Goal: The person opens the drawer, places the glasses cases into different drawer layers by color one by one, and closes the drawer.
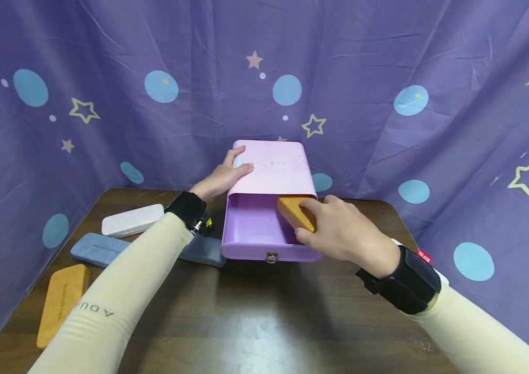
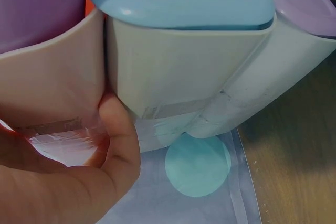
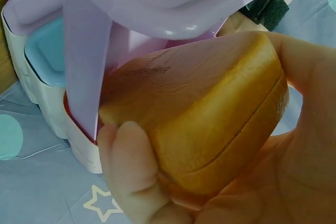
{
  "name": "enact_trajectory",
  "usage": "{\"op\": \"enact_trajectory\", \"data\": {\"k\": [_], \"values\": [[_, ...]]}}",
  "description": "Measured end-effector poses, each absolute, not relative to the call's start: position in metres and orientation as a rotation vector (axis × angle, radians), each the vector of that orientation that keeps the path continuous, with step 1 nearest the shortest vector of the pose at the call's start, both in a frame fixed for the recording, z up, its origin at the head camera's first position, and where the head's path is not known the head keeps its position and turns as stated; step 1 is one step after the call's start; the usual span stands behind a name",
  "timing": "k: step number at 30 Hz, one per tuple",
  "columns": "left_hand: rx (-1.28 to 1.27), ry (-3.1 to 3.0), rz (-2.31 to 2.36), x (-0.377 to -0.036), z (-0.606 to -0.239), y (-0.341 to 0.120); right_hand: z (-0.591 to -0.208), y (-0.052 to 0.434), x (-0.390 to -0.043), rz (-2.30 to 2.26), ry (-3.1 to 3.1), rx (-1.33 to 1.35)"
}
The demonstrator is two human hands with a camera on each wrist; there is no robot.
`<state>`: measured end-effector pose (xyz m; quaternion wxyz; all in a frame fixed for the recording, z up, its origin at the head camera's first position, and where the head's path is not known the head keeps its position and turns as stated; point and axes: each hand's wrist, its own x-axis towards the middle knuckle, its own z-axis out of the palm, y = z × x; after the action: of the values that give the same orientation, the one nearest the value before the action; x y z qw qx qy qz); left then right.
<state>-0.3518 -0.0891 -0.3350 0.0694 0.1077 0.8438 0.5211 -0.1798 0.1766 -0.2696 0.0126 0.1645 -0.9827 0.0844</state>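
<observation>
A stacked drawer unit [image 1: 276, 169] with a pale pink top stands at the back middle of the table. Its purple drawer [image 1: 246, 251], with a small metal knob in front, is pulled out towards me. My left hand [image 1: 222, 177] grips the unit's left top edge, thumb on the top; in the left wrist view its fingers curl at the pink casing [image 2: 47, 87]. My right hand [image 1: 346, 228] holds a mustard-orange glasses case [image 1: 296, 212] by its near end. The far end of that case is tilted down inside the drawer's right side, as the right wrist view also shows.
Left on the table lie a white glasses case [image 1: 132, 220], a blue one [image 1: 98, 249], a grey-blue one [image 1: 205, 251] and another orange one [image 1: 63, 298]. A white item with a red tag [image 1: 424, 255] shows behind the right wrist. A purple curtain [image 1: 227, 67] hangs close behind.
</observation>
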Motion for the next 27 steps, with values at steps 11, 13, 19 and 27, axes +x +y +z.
{"op": "enact_trajectory", "data": {"k": [11,13,19,27], "values": [[0.330,2.539,1.567,-0.352,-0.335,-0.089,-0.272,0.167,-0.184,0.243,-3.037,0.480],[0.332,2.542,1.568,-0.352,-0.334,-0.089,-0.272,0.165,-0.185,0.239,-3.031,0.473],[0.316,2.546,1.551,-0.352,-0.334,-0.090,-0.273,0.161,-0.189,0.241,-3.041,0.456],[0.327,2.552,1.550,-0.352,-0.334,-0.090,-0.273,0.155,-0.193,0.190,-3.087,0.396]]}}
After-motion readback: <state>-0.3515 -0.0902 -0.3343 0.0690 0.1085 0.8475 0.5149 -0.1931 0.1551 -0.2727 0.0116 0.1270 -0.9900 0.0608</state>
